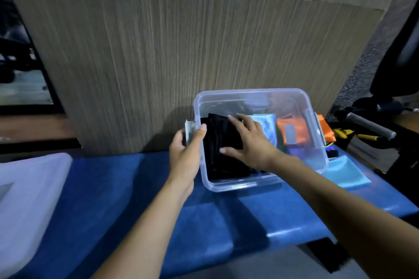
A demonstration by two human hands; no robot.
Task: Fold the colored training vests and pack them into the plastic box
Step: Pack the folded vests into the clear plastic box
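Two hands: both at a clear box on a blue surface, seen from above.
Far left: dark gap beside the panel, contents blurred.
Near left: white plastic lid [29, 199], lying flat on the blue surface [140, 188], well apart from the box.
Behind: tall wood-grain panel [181, 52], upright along the far edge of the blue surface.
Left hand [184, 156]: gripping the left wall of the plastic box [260, 184] at its side latch, thumb hooked over the rim on the inside, fingers wrapped round the outside.
Black vest [221, 140]: folded, inside the box against its left wall, reaching from the near wall to about mid-depth.
Right hand [248, 140]: inside the box, palm down, fingers straight and spread wide, pressing flat on the black vest.
Light blue vest [267, 124]: folded, inside the box, just right of the black one, partly under the right hand.
Orange vest [292, 129]: folded, inside the box at the right, with a grey strip on top.
Outside right wall: more orange cloth [326, 130] touching the box, and a light blue folded piece [347, 174] lying flat on the blue surface near the box's near right corner.
Far right: grey cylindrical handle [369, 124], yellow-handled tools [344, 132] near it, dark shapes beyond too blurred to tell.
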